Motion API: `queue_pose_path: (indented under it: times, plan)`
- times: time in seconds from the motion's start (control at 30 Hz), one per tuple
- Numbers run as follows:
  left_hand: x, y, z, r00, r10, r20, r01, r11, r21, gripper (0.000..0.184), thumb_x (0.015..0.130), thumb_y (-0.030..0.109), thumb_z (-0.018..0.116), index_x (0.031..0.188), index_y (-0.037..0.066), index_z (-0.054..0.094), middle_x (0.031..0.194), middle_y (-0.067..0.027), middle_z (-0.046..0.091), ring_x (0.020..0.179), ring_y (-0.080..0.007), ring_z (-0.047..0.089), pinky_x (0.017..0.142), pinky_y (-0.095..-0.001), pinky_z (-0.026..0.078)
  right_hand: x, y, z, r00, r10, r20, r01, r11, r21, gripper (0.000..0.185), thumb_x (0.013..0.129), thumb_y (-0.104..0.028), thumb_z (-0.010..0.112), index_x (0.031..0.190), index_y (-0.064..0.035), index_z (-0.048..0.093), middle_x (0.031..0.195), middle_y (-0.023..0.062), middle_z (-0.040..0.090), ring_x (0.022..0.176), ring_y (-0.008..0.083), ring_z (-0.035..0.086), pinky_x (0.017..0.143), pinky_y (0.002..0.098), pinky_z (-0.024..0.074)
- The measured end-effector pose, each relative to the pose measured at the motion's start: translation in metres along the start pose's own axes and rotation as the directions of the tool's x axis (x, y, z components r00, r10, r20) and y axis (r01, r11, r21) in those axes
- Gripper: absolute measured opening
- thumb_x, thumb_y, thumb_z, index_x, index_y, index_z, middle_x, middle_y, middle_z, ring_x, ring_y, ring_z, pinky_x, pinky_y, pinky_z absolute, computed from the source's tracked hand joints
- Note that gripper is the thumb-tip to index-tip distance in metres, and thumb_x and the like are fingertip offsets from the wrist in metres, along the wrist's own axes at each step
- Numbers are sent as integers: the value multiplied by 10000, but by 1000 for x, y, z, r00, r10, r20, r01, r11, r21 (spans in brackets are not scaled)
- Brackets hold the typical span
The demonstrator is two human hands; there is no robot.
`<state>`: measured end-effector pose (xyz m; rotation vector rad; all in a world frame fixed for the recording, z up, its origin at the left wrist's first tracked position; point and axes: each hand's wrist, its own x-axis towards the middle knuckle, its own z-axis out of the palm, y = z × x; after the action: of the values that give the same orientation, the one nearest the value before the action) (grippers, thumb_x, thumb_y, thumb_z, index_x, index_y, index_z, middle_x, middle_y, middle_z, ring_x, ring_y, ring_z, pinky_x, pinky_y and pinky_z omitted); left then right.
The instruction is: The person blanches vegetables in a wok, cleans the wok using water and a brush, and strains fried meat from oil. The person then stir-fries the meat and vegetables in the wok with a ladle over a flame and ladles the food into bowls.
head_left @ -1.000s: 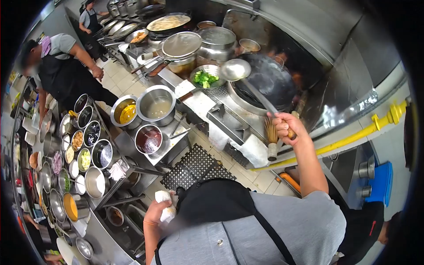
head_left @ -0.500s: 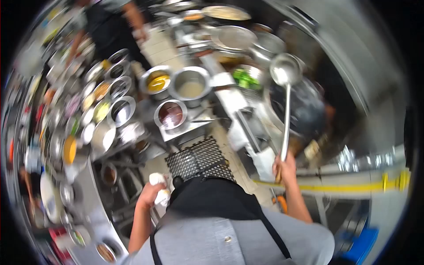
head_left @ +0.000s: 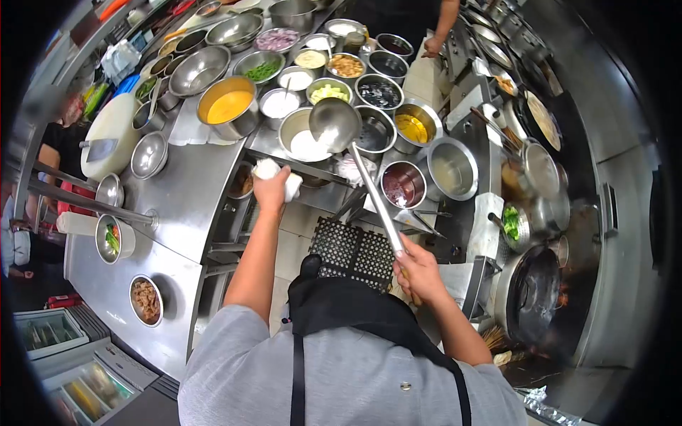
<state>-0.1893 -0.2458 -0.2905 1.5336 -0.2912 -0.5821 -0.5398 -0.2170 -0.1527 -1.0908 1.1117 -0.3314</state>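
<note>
In the head view, the scene swings round from a second ago: the blackened wok [head_left: 536, 295], then near the top centre, now sits at the right of the frame, while crowded ingredient containers fill the top. Our right hand [head_left: 420, 268] grips the lower handle of a long steel ladle [head_left: 376, 197]. The ladle's bowl, beside the wok earlier, now shows at upper centre, overlapping a steel pan [head_left: 288, 131] with white contents; we cannot tell whether they touch. We judge that this puts the ladle within reach of the ingredients rather than the wok. Our left hand [head_left: 268, 193], left of centre, still clutches a bunched white cloth [head_left: 293, 186].

The steel counter [head_left: 174, 195] spans the left, bearing a pot [head_left: 241, 132] of orange liquid, meat pieces [head_left: 145, 302] in a bowl at lower left and a white cutting board [head_left: 106, 124] at upper left. A perforated black mat [head_left: 344, 248] lies on the floor near the centre. At upper right, a co-worker's hand [head_left: 432, 47] hangs well apart from ours.
</note>
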Motion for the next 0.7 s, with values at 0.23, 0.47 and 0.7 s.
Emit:
queue_pose_path:
  times: [0.23,0.47,0.7]
  plan:
    - [55,-21,25,998,-37,47,44,987,-152,302,732,33,743,991,-20,597,929,-90,651,778,-191,642,663,-333,534,65,-6,48,896,-444,10,252,490,-835,557,940,-140,517,1458,-189,319,720,66,568,625,101,558,599,262,460]
    - [53,-17,26,975,-157,154,183,968,-170,571,685,46,767,1186,-58,515,1054,-121,631,903,-191,625,801,-313,505,60,-19,63,994,-61,-88,-8,779,-627,547,941,-174,510,1449,-148,312,1206,267,570,1106,348,585,925,365,434]
    - [57,-15,25,983,-112,148,136,977,-162,438,708,-16,727,1106,-39,547,965,-106,638,806,-199,647,680,-331,548,50,-40,61,997,80,-7,-75,891,-448,568,947,-152,517,1468,-196,294,691,18,522,589,121,535,526,274,452]
